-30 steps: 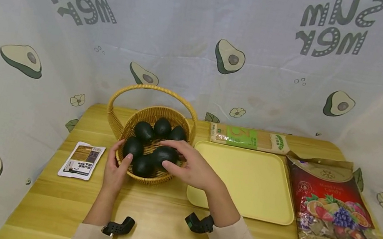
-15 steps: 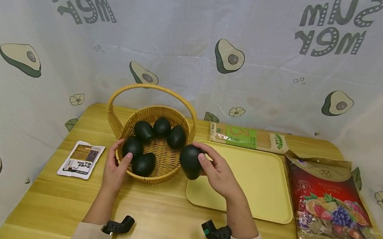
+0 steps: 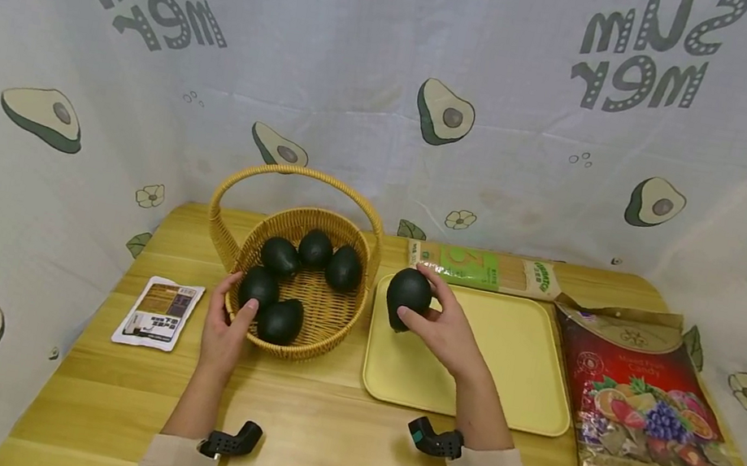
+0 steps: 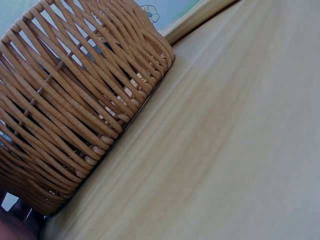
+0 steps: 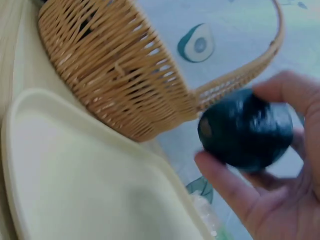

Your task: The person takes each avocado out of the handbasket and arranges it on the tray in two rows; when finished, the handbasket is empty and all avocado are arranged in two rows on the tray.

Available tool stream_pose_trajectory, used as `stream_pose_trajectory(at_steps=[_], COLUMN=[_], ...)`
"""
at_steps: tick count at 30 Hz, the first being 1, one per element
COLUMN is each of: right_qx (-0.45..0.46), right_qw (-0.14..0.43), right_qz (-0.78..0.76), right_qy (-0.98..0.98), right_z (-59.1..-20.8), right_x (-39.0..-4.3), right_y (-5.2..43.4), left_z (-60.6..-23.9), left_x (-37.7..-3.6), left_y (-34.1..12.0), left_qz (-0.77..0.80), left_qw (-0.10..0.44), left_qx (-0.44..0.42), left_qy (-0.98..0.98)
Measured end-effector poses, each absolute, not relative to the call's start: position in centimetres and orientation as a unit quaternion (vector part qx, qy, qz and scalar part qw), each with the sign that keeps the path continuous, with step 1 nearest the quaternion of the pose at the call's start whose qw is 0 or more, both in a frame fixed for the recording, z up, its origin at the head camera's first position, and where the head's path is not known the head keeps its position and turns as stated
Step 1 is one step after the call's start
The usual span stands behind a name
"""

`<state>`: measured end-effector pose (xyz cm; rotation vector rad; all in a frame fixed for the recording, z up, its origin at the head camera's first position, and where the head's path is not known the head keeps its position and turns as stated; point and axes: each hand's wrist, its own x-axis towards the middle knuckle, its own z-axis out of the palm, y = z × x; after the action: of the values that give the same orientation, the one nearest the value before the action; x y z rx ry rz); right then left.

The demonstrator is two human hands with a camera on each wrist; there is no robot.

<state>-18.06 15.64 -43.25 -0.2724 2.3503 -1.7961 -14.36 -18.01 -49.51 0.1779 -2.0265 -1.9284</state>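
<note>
Overhead, from the head view, the right hand (image 3: 446, 329) has its grip curled round a dark avocado (image 3: 408, 295), held above the near-left corner of the yellow tray (image 3: 513, 372), just beside the wicker basket (image 3: 320, 331). The left hand (image 3: 226, 324) rests against the basket's near rim, thumb on one side and fingers on the other, steadying it; five more avocados (image 3: 281, 320) lie inside. A good placement would likely mean lowering the fruit until it touches the tray floor before letting go, well inside the raised edge, so it cannot roll off.

Next, the left wrist view shows only the basket's woven wall (image 4: 75, 105) on the wooden surface (image 4: 230, 150); that hand's fingers are not visible there.

Lastly, the right wrist view shows fingers and thumb wrapped about the avocado (image 5: 246, 129), clear of the tray (image 5: 75, 170) below. Setting it on its broad side seems the safer choice.
</note>
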Motion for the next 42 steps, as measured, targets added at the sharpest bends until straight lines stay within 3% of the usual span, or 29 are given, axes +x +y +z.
stream_pose_trajectory(at_steps=[10,19,42], right_qx=[-0.029,-0.049,-0.036], right_qw=[0.043,0.018,0.015], right_qz=[-0.467,-0.411,-0.438], right_qy=[0.883,0.910,0.898], right_z=[-45.1,-46.2,-45.6], right_x=[-21.6,-23.0,-22.3], right_y=[13.9,12.9,13.0], left_z=[-49.6,-49.8,-49.8], left_x=[-14.4,-14.4,-14.4], left_y=[-18.0,-18.0,-18.1], left_qz=[-0.677,-0.675,-0.674], left_qw=[0.175,0.174,0.169], left_qx=[0.056,0.058,0.055], left_qy=[-0.713,-0.715,-0.717])
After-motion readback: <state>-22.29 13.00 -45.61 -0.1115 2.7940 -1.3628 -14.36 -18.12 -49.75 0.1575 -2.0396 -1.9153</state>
